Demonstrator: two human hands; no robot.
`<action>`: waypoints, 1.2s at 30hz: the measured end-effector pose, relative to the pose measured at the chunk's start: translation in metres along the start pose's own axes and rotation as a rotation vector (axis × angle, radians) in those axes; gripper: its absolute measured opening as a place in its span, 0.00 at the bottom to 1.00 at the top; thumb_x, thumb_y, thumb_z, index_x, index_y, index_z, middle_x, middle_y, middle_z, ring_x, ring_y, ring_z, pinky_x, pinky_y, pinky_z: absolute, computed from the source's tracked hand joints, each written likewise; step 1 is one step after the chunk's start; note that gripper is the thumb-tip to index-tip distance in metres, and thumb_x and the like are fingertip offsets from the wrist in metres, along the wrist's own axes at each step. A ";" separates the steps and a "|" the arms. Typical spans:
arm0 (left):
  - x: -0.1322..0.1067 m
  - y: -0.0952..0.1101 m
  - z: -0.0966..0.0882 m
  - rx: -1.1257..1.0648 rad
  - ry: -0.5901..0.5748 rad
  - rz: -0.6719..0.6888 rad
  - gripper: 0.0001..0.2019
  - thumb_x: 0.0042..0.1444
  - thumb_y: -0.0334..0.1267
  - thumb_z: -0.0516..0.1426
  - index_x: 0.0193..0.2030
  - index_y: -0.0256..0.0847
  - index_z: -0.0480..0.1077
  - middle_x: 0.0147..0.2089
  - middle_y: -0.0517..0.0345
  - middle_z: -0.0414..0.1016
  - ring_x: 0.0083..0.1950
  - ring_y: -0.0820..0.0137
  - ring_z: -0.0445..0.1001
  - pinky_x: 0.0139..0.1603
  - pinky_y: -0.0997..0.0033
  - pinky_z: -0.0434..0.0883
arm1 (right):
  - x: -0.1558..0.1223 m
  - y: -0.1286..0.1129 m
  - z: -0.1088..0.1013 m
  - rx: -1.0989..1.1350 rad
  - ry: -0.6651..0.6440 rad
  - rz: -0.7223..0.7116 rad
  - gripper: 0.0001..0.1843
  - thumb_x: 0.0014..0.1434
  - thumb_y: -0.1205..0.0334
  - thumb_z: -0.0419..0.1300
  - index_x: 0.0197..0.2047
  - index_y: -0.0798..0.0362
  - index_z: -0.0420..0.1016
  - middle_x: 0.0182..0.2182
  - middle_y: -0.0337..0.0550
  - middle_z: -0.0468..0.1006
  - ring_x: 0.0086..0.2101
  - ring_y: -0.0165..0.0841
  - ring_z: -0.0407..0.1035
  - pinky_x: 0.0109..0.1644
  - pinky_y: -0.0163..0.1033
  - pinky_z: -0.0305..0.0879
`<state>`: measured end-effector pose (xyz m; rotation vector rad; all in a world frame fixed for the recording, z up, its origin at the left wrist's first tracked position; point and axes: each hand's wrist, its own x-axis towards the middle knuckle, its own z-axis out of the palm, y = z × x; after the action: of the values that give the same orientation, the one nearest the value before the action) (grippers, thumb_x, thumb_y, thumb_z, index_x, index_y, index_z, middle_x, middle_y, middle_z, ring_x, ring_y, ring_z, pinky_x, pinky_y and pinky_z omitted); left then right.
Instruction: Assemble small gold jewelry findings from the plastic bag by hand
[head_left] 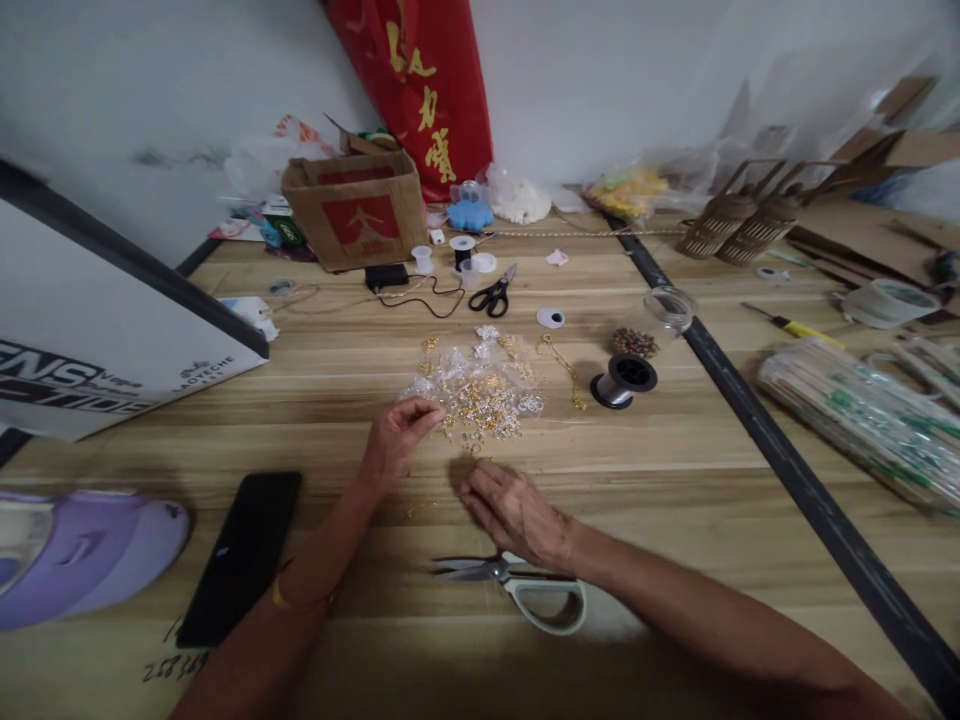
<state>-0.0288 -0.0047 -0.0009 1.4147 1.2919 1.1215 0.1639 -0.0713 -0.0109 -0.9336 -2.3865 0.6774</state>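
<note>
Centrally, a pile of charms [484,392] is seen on the counter [675,480]. Its left edge is pinched by the closed left hand [396,440]; the right hand [516,512] is laid open and flat just below, near scissors [525,588].

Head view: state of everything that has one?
Left hand, pinched at the edge of the findings
Right hand, flat, palm down on table
White scissors, blades slightly apart
Phone, screen dark
Box, top open
Jar, on its side, beads inside
</note>
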 end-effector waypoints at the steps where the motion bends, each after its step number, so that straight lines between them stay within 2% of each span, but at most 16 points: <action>1: -0.001 0.002 0.001 -0.058 -0.002 -0.060 0.09 0.45 0.42 0.63 0.28 0.37 0.74 0.28 0.59 0.74 0.31 0.72 0.70 0.37 0.73 0.68 | 0.001 0.001 0.000 0.088 0.042 0.025 0.07 0.64 0.68 0.48 0.37 0.55 0.65 0.33 0.44 0.71 0.32 0.30 0.65 0.36 0.34 0.62; 5: -0.006 0.005 0.009 -0.202 -0.045 -0.199 0.12 0.41 0.43 0.65 0.27 0.36 0.74 0.23 0.61 0.72 0.27 0.74 0.68 0.33 0.74 0.67 | 0.003 0.008 0.001 0.374 0.162 0.192 0.05 0.61 0.67 0.51 0.34 0.55 0.67 0.27 0.38 0.68 0.27 0.27 0.62 0.32 0.31 0.59; 8: -0.013 0.004 0.014 -0.255 -0.072 -0.233 0.13 0.41 0.44 0.65 0.28 0.35 0.75 0.24 0.61 0.73 0.26 0.75 0.68 0.32 0.75 0.67 | 0.005 0.012 0.003 0.513 0.225 0.304 0.06 0.60 0.64 0.54 0.33 0.55 0.68 0.25 0.37 0.68 0.27 0.26 0.62 0.30 0.30 0.58; 11: -0.018 0.001 0.016 -0.218 -0.069 -0.239 0.13 0.41 0.43 0.66 0.28 0.35 0.76 0.24 0.60 0.73 0.27 0.75 0.68 0.32 0.75 0.67 | 0.006 0.015 0.003 0.592 0.244 0.328 0.06 0.59 0.62 0.55 0.32 0.56 0.69 0.25 0.37 0.68 0.27 0.27 0.62 0.31 0.31 0.58; 17: -0.019 -0.005 0.015 -0.228 0.050 -0.254 0.14 0.37 0.44 0.67 0.27 0.34 0.75 0.24 0.59 0.75 0.27 0.74 0.70 0.33 0.74 0.69 | 0.006 0.015 0.004 0.595 0.242 0.308 0.06 0.58 0.63 0.55 0.32 0.56 0.69 0.25 0.37 0.67 0.26 0.26 0.61 0.31 0.31 0.57; 21: -0.018 -0.007 0.014 -0.245 0.081 -0.245 0.14 0.38 0.43 0.67 0.28 0.34 0.75 0.24 0.57 0.76 0.27 0.72 0.72 0.33 0.73 0.69 | 0.006 0.016 0.005 0.584 0.227 0.307 0.05 0.58 0.64 0.55 0.32 0.56 0.69 0.25 0.37 0.68 0.26 0.26 0.61 0.30 0.30 0.57; 25: -0.019 -0.010 0.012 -0.266 0.076 -0.220 0.13 0.39 0.42 0.66 0.29 0.34 0.75 0.25 0.57 0.77 0.27 0.73 0.72 0.31 0.74 0.69 | 0.006 0.015 0.004 0.575 0.218 0.307 0.06 0.58 0.63 0.55 0.32 0.56 0.69 0.25 0.37 0.67 0.26 0.26 0.61 0.30 0.31 0.57; 31: -0.018 -0.015 0.009 -0.276 0.010 -0.197 0.12 0.44 0.42 0.65 0.32 0.34 0.76 0.32 0.52 0.80 0.26 0.75 0.71 0.29 0.75 0.68 | 0.007 0.014 0.002 0.569 0.204 0.321 0.06 0.58 0.63 0.55 0.32 0.56 0.69 0.25 0.37 0.68 0.27 0.27 0.61 0.30 0.31 0.57; 36: -0.017 -0.019 0.009 -0.332 0.005 -0.215 0.12 0.43 0.41 0.65 0.30 0.34 0.75 0.34 0.52 0.80 0.26 0.75 0.73 0.30 0.74 0.70 | 0.007 0.014 0.002 0.563 0.188 0.327 0.06 0.58 0.64 0.55 0.32 0.56 0.69 0.26 0.38 0.68 0.27 0.27 0.61 0.31 0.31 0.57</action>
<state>-0.0249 -0.0206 -0.0224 1.0050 1.1664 1.1323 0.1645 -0.0579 -0.0188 -1.0755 -1.7445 1.2412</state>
